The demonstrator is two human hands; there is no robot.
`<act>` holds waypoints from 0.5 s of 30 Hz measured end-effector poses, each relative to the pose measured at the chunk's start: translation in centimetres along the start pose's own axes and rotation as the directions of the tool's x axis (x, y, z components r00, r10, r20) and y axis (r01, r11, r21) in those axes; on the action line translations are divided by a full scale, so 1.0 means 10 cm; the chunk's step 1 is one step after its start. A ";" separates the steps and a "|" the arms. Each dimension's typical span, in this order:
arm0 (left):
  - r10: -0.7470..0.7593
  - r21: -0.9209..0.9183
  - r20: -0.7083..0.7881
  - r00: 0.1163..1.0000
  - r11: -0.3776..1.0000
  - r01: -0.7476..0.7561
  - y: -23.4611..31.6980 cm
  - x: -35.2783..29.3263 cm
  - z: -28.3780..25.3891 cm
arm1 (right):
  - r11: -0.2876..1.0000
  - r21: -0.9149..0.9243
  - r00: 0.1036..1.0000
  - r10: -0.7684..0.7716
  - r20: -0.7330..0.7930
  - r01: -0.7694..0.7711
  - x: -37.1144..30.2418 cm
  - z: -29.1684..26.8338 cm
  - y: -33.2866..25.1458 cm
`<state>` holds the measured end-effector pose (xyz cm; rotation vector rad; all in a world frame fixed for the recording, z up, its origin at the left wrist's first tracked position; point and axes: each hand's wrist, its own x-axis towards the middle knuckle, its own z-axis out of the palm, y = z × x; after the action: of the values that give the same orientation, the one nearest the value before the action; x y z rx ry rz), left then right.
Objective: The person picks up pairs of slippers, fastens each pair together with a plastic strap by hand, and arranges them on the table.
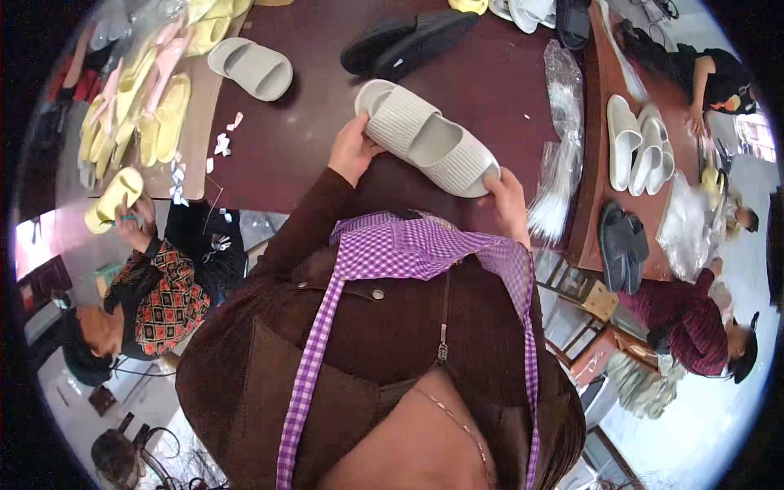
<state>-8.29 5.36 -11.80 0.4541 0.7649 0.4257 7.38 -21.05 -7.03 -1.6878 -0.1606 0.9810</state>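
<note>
Between my two hands is a light grey slide sandal (437,140) with a ribbed strap, held above the near part of the dark red table (302,159). My left hand (353,149) grips its left part, fingers closed round the edge. At the other end, my right hand (506,200) pinches the sole with the thumb on top. A second grey slide sandal (251,69) lies on the table to the far left. Beyond the held one rests a pair of black slide sandals (408,42).
Yellow and pink sandals (151,90) crowd the left side, near small white tags (222,144). A bundle of clear plastic bags (559,147) lies at the right. White sandals (637,143) and dark sandals (623,245) sit on the right-hand table. Co-workers sit on both sides; one holds a yellow sandal (113,202).
</note>
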 end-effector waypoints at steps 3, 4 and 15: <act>0.347 0.364 -0.036 0.937 0.878 -0.311 0.03 0.28 -0.28 | 0.998 -0.060 0.996 -0.035 -0.085 0.030 0.10 -0.17 -0.14; 0.539 0.673 0.131 0.832 0.568 -0.474 0.22 0.30 -0.36 | 0.995 -0.088 0.989 -0.053 -0.137 0.041 0.14 -0.26 -0.18; 0.355 0.429 0.155 0.922 0.816 -0.386 1.14 0.24 -0.07 | 0.785 -0.454 0.902 -0.313 0.297 0.421 1.16 -0.55 -1.43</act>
<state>-9.56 16.16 -7.47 1.0677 0.7068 0.5946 23.78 -13.32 -0.62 -1.9203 -0.9339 0.8496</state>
